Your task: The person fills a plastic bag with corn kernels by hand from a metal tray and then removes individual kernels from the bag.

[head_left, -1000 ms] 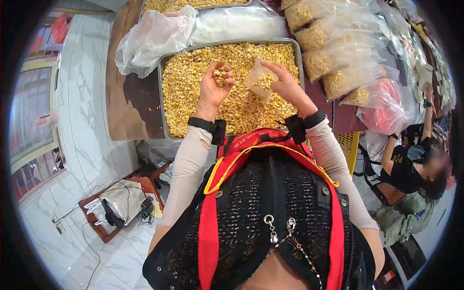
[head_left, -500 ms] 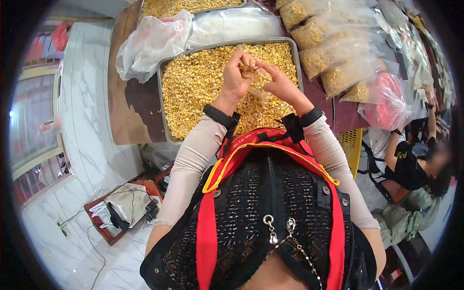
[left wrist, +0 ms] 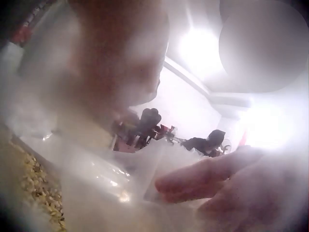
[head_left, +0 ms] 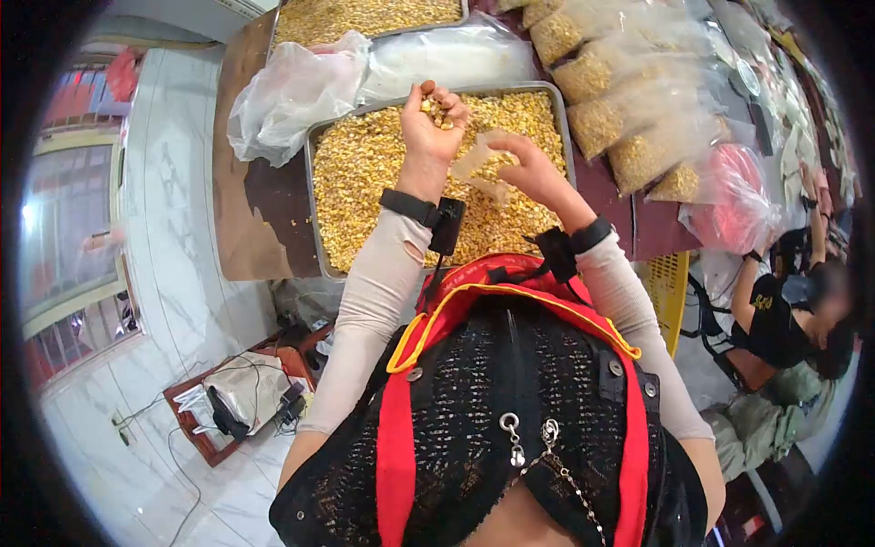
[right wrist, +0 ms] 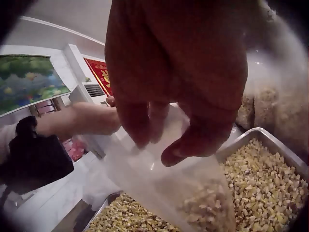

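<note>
My left hand is palm up over the far part of a metal tray of yellow corn kernels. Its curled fingers hold a small heap of corn kernels. To its right, my right hand grips a small clear plastic bag by its upper part. In the right wrist view, thumb and fingers are at the bag's mouth, and kernels show in its lower part. The left wrist view is blurred, with fingers before clear plastic.
Several filled bags of kernels are lined up right of the tray, with a pink bag nearer. Crumpled plastic and a second tray are behind. Another person sits at right.
The left hand moved right to the bag's mouth, then back up and left, kernels in its palm. The right hand keeps the bag over the tray, nearly in place.
</note>
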